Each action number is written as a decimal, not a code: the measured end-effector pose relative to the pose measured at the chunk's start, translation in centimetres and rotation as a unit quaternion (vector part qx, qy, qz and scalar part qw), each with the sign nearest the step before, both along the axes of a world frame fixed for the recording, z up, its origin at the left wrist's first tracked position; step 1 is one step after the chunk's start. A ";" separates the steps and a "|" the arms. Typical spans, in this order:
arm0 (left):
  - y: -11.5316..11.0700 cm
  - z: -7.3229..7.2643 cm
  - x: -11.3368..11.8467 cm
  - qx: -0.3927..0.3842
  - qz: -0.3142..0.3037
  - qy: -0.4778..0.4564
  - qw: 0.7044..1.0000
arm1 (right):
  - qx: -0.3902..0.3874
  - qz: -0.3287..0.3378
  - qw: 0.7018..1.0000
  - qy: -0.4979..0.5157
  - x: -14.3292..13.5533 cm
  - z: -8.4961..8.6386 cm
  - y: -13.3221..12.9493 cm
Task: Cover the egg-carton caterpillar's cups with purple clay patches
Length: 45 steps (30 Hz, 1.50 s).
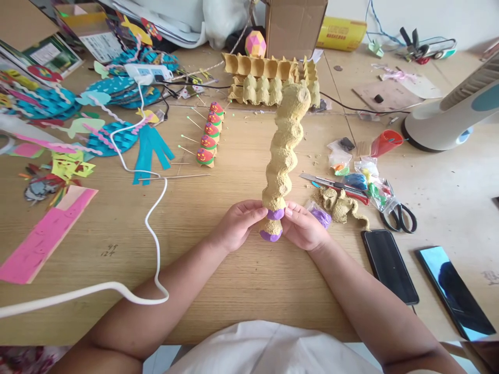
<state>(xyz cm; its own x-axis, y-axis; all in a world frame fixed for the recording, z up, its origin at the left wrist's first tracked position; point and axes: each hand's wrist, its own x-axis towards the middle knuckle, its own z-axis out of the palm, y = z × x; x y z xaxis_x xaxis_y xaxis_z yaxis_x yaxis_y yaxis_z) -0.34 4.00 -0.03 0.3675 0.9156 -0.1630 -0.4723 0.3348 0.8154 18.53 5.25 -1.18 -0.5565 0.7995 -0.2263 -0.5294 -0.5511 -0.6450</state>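
Note:
A long, bumpy strip of tan egg carton [283, 150] stands out away from me over the table's middle, with purple clay [275, 214] on two bumps at its near end. My left hand [242, 223] pinches this end from the left, and my right hand [304, 226] pinches it from the right, thumbs near the upper purple patch. Just beyond my right hand lies a bag of purple clay [320, 215]. Left of the strip sits a row of red painted carton cups [209, 136] with faces and pins stuck in them.
Egg cartons [268, 67] and a cardboard box [294, 26] stand at the back. A utility knife [335, 184], scissors [401, 217], clay bags and two phones [390, 266] lie right. A white cable [154, 228], blue paper [150, 150] and pink paper [49, 234] are left.

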 end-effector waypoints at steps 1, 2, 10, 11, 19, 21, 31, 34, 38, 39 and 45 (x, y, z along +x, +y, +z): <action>0.0 0.0 0.1 -0.003 0.006 0.003 1.000 | 0.000 0.004 1.000 -0.001 0.0 0.0 0.0; -0.1 0.0 0.1 -0.005 0.013 0.007 1.000 | -0.001 0.006 1.000 -0.002 0.0 -0.1 0.0; -0.3 0.3 0.4 -0.005 0.053 0.034 0.998 | 0.002 0.007 1.000 -0.006 -0.1 -0.3 -0.1; -0.3 0.4 0.5 -0.006 0.058 0.035 0.998 | 0.003 0.008 1.000 -0.007 -0.2 -0.3 -0.1; -0.4 0.3 0.4 -0.009 0.057 0.028 0.998 | 0.010 0.006 1.000 -0.015 -0.1 -0.3 -0.1; -0.4 0.1 0.3 -0.010 0.035 0.014 0.999 | 0.010 0.002 1.000 -0.012 -0.1 -0.3 -0.1; -0.2 0.0 0.1 0.006 0.024 0.026 0.999 | 0.003 -0.006 1.000 -0.014 0.0 -0.4 0.0; -0.3 -0.1 0.2 -0.001 0.050 0.044 0.998 | 0.012 -0.006 1.000 -0.020 -0.1 -0.4 0.0; -0.5 -0.2 0.3 -0.010 0.074 0.037 0.997 | 0.020 -0.004 1.000 -0.024 -0.1 -0.4 -0.2; -0.5 -0.2 0.3 -0.009 0.076 0.035 0.996 | 0.020 -0.001 1.000 -0.023 -0.2 -0.4 -0.2; -0.5 0.0 0.1 -0.009 0.050 0.015 0.999 | 0.016 -0.001 1.000 -0.023 -0.1 -0.4 -0.2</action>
